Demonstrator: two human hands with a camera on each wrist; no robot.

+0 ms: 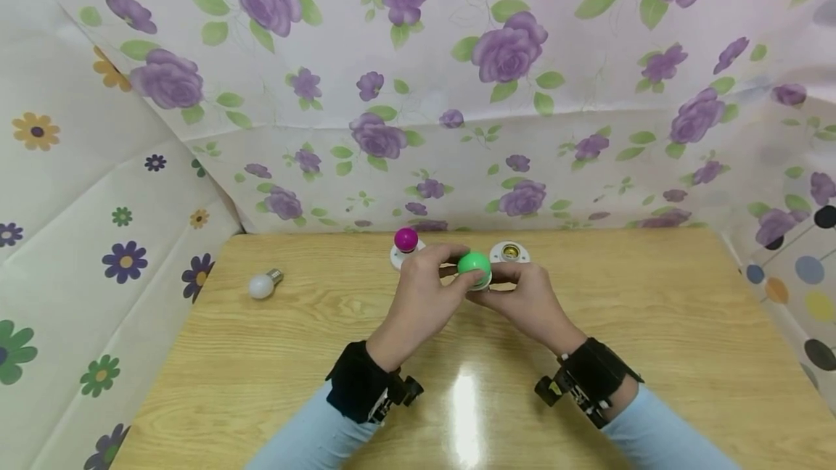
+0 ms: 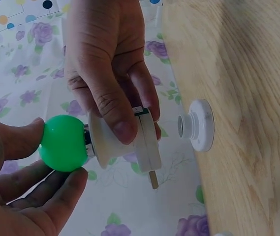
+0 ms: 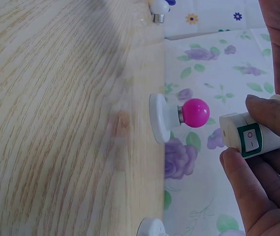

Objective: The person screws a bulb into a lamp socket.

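A green light bulb (image 1: 474, 265) is pinched in my left hand (image 1: 424, 292), thumb and fingertips round its globe. My right hand (image 1: 530, 302) grips a white plug-in lamp socket (image 2: 125, 135), held sideways above the table in the left wrist view. A metal prong sticks out of the socket's end, and a red-marked rocker switch (image 3: 251, 139) shows on its side. The bulb's metal base (image 2: 88, 140) meets the socket's mouth, partly visible there; how deep it sits I cannot tell. Just behind the hands stand a round white lamp holder (image 1: 510, 252) and a magenta bulb (image 1: 406, 239) in another white holder.
A white bulb (image 1: 263, 286) lies on its side at the table's left. The wooden table (image 1: 653, 325) ends at a flowered cloth (image 1: 418, 187) behind, with a patterned sheet (image 1: 98, 238) on the left. Both wrists wear black straps with cameras.
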